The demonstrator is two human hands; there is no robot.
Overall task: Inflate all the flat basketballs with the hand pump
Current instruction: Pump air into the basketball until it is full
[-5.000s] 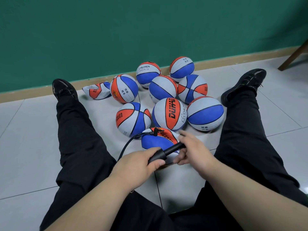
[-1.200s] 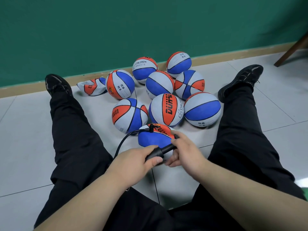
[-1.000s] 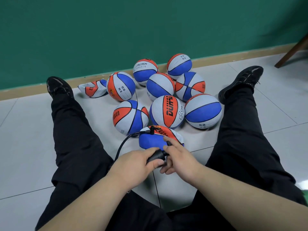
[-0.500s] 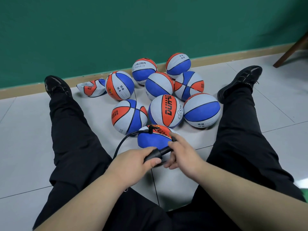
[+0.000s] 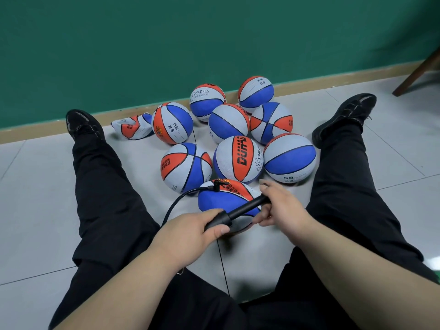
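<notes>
A partly inflated blue, orange and white basketball (image 5: 219,198) lies on the floor between my legs. A black hose (image 5: 181,198) runs from its valve back to the black hand pump (image 5: 238,211). My left hand (image 5: 190,234) grips the pump's barrel. My right hand (image 5: 283,208) grips the handle end, and the pump is drawn out between the two hands. Behind them stand several round inflated basketballs (image 5: 238,160). A crumpled flat basketball (image 5: 133,126) lies at the back left by the wall.
My legs in black trousers spread out on either side, with black shoes (image 5: 83,123) (image 5: 345,117) near the wall. A green wall with a tan baseboard (image 5: 47,127) closes the back. A wooden chair leg (image 5: 419,72) stands at the far right.
My right hand has pulled away to the right, drawing the pump out longer than half a second ago. The left hand has stayed in place on the barrel.
</notes>
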